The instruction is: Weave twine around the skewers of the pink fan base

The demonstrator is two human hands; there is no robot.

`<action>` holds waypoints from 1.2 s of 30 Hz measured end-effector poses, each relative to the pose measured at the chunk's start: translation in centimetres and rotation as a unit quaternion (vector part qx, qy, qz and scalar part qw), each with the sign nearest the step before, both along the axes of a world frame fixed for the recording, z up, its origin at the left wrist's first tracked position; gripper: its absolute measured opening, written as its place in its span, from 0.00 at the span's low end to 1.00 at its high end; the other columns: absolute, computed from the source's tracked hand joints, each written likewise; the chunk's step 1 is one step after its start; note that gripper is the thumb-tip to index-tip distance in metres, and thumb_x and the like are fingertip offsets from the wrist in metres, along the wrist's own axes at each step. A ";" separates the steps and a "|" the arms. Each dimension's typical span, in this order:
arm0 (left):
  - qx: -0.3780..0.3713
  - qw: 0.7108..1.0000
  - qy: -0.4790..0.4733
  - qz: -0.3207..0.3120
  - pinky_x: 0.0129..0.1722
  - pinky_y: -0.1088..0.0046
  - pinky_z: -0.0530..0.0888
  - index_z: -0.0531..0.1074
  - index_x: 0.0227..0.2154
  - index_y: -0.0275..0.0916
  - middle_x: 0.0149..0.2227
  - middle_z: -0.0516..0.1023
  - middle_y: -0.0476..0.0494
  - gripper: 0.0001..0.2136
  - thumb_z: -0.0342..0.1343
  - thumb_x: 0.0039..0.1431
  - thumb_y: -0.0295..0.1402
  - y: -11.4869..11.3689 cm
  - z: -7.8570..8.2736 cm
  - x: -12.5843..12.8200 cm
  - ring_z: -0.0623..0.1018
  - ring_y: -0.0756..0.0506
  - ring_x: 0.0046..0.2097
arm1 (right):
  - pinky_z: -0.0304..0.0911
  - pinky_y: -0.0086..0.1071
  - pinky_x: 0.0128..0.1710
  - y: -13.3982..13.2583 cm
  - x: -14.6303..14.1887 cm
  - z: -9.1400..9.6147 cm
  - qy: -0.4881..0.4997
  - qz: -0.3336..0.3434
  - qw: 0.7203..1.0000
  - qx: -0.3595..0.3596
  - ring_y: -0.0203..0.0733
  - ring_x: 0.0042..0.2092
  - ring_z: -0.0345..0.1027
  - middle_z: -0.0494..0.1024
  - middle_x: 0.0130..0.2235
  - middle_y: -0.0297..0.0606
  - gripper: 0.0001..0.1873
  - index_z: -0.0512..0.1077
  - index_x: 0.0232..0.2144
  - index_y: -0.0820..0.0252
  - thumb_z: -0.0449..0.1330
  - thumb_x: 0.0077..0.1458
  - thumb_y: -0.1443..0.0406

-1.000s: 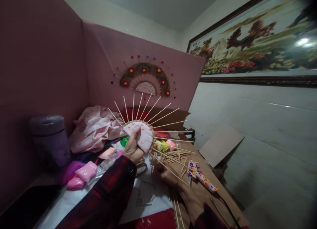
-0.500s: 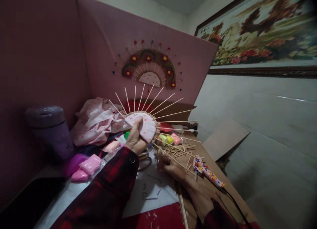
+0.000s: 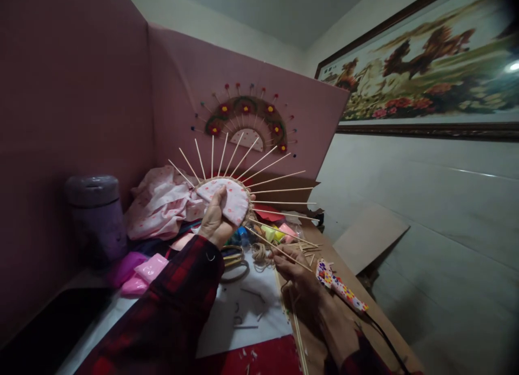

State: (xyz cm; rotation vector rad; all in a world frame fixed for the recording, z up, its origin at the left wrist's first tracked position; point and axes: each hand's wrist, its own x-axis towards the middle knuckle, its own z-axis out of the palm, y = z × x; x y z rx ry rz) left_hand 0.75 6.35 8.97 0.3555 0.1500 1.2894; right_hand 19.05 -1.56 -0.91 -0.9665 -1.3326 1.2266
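My left hand point(image 3: 217, 223) grips a half-round, fabric-covered panel point(image 3: 235, 203), its thumb on the pink-dotted white face. Twine edges the panel's curve, and thin wooden sticks point(image 3: 263, 163) fan out from it. Below the panel's right side, my right hand point(image 3: 298, 275) has its fingers closed beside the lowest stick point(image 3: 265, 241), which crosses in front of them. What those fingers pinch, if anything, is hidden. A small bundle of twine point(image 3: 260, 253) lies just left of my right fingertips. Right of that hand rests a glue gun point(image 3: 340, 289) with a colourful pattern and a black cord.
Loose sticks point(image 3: 310, 249), rolls of tape point(image 3: 235, 269) and packets of coloured clay point(image 3: 152, 268) lie on the table. A purple tumbler point(image 3: 97, 221) and crumpled dotted cloth point(image 3: 162, 202) stand left. A finished-looking fan decoration point(image 3: 247, 112) hangs on the pink board point(image 3: 174, 83) behind.
My right hand has shifted right and slightly up, along the lowest stick. My left hand and the panel with its sticks have moved slightly left and up in view. The camera view has shifted too.
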 end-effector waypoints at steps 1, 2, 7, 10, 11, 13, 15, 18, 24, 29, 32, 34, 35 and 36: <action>-0.004 1.000 0.001 0.013 0.39 0.63 0.74 0.69 0.39 0.34 0.31 0.78 0.39 0.10 0.52 0.54 0.30 0.1 0.1 -0.2 0.78 0.43 0.35 | 0.33 0.25 0.19 -0.1 0.1 0.2 -0.006 -0.009 1.000 0.009 0.26 0.20 0.39 0.54 0.18 0.26 0.10 0.68 0.28 0.62 0.59 0.48 0.60; -0.006 1.000 0.007 0.024 0.39 0.63 0.74 0.69 0.39 0.34 0.31 0.78 0.39 0.10 0.52 0.54 0.30 0.2 0.2 -0.3 0.78 0.43 0.35 | 0.33 0.26 0.19 -0.2 0.2 0.3 -0.009 -0.019 1.000 0.017 0.26 0.20 0.39 0.54 0.18 0.26 0.10 0.69 0.28 0.62 0.60 0.48 0.60; -0.012 0.997 0.040 0.059 0.40 0.64 0.74 0.70 0.36 0.35 0.31 0.78 0.40 0.09 0.54 0.52 0.32 1.1 0.3 -1.1 0.78 0.41 0.38 | 0.38 0.26 0.20 -0.7 0.5 1.0 -0.010 -0.071 0.996 0.058 0.28 0.21 0.43 0.57 0.19 0.29 0.10 0.70 0.22 0.62 0.61 0.45 0.60; -0.004 0.996 0.035 0.076 0.41 0.66 0.74 0.70 0.37 0.36 0.32 0.79 0.41 0.09 0.55 0.52 0.32 1.5 0.1 -1.4 0.78 0.43 0.38 | 0.48 0.27 0.24 -1.2 0.6 1.5 -0.084 -0.128 0.981 0.123 0.32 0.24 0.53 0.63 0.20 0.33 0.13 0.71 0.20 0.62 0.58 0.48 0.59; 0.001 0.997 0.035 0.076 0.41 0.66 0.74 0.70 0.38 0.36 0.33 0.79 0.42 0.10 0.54 0.52 0.32 1.6 0.1 -1.5 0.78 0.43 0.38 | 0.50 0.28 0.25 -1.4 0.6 1.7 -0.115 -0.153 0.970 0.153 0.33 0.25 0.56 0.65 0.21 0.34 0.13 0.71 0.19 0.62 0.58 0.49 0.59; 0.009 0.997 0.036 0.072 0.40 0.65 0.74 0.70 0.39 0.35 0.33 0.79 0.41 0.11 0.54 0.52 0.32 1.8 0.0 -1.7 0.78 0.43 0.37 | 0.52 0.29 0.26 -1.8 0.7 2.2 -0.182 -0.191 0.939 0.221 0.35 0.26 0.58 0.66 0.21 0.35 0.14 0.70 0.19 0.62 0.57 0.50 0.60; 0.012 0.997 0.043 0.066 0.39 0.64 0.75 0.69 0.40 0.35 0.33 0.79 0.40 0.12 0.54 0.52 0.32 1.9 0.0 -1.8 0.78 0.42 0.37 | 0.51 0.29 0.25 -2.2 0.8 2.6 -0.249 -0.217 0.897 0.295 0.35 0.24 0.58 0.66 0.20 0.35 0.12 0.69 0.19 0.61 0.56 0.51 0.62; 0.023 0.996 0.053 0.072 0.38 0.65 0.75 0.69 0.40 0.34 0.33 0.79 0.39 0.12 0.54 0.52 0.32 2.0 -0.1 -1.7 0.78 0.42 0.37 | 0.50 0.29 0.24 -3.0 0.5 2.9 -0.330 -0.252 0.826 0.381 0.34 0.23 0.58 0.67 0.20 0.35 0.06 0.69 0.22 0.60 0.57 0.49 0.68; -0.005 0.995 0.030 0.091 0.40 0.65 0.74 0.70 0.37 0.35 0.32 0.79 0.41 0.09 0.52 0.54 0.32 1.5 -0.6 -0.5 0.78 0.43 0.38 | 0.53 0.30 0.27 -4.3 -2.4 1.9 -0.404 -0.172 0.793 0.422 0.35 0.25 0.61 0.71 0.23 0.35 0.07 0.69 0.32 0.58 0.56 0.49 0.72; -0.022 0.999 -0.015 0.028 0.44 0.57 0.71 0.67 0.42 0.35 0.37 0.78 0.37 0.12 0.49 0.56 0.33 0.6 -0.7 0.8 0.76 0.40 0.42 | 0.53 0.30 0.27 -4.0 -4.5 0.7 -0.440 -0.046 0.803 0.399 0.36 0.25 0.63 0.70 0.23 0.37 0.08 0.69 0.34 0.61 0.50 0.53 0.70; -0.020 1.000 -0.023 -0.002 0.45 0.53 0.70 0.66 0.43 0.33 0.37 0.77 0.35 0.13 0.47 0.58 0.35 0.0 -0.6 1.4 0.75 0.39 0.43 | 0.51 0.30 0.26 -3.7 -5.1 0.5 -0.441 -0.018 0.815 0.374 0.35 0.24 0.60 0.68 0.22 0.36 0.09 0.68 0.31 0.61 0.48 0.54 0.70; -0.020 1.000 -0.021 -0.008 0.45 0.53 0.70 0.67 0.42 0.32 0.36 0.78 0.34 0.14 0.46 0.59 0.35 -0.5 -0.5 1.7 0.76 0.39 0.43 | 0.49 0.29 0.26 -3.6 -5.4 0.5 -0.444 -0.010 0.816 0.370 0.34 0.23 0.57 0.66 0.21 0.34 0.08 0.67 0.28 0.60 0.48 0.52 0.70; -0.024 1.000 -0.018 -0.006 0.45 0.54 0.70 0.67 0.42 0.32 0.35 0.78 0.34 0.13 0.46 0.59 0.35 -0.7 -0.4 1.9 0.76 0.39 0.42 | 0.48 0.29 0.25 -3.5 -5.5 0.5 -0.448 -0.005 0.814 0.371 0.33 0.23 0.56 0.65 0.21 0.33 0.07 0.66 0.26 0.59 0.49 0.51 0.70; -0.031 0.999 -0.016 -0.002 0.45 0.54 0.70 0.67 0.41 0.32 0.34 0.78 0.36 0.12 0.46 0.58 0.34 -0.9 -0.3 2.0 0.77 0.40 0.41 | 0.47 0.29 0.25 -3.3 -5.5 0.4 -0.452 -0.001 0.810 0.375 0.33 0.23 0.55 0.65 0.20 0.32 0.06 0.64 0.24 0.59 0.50 0.50 0.70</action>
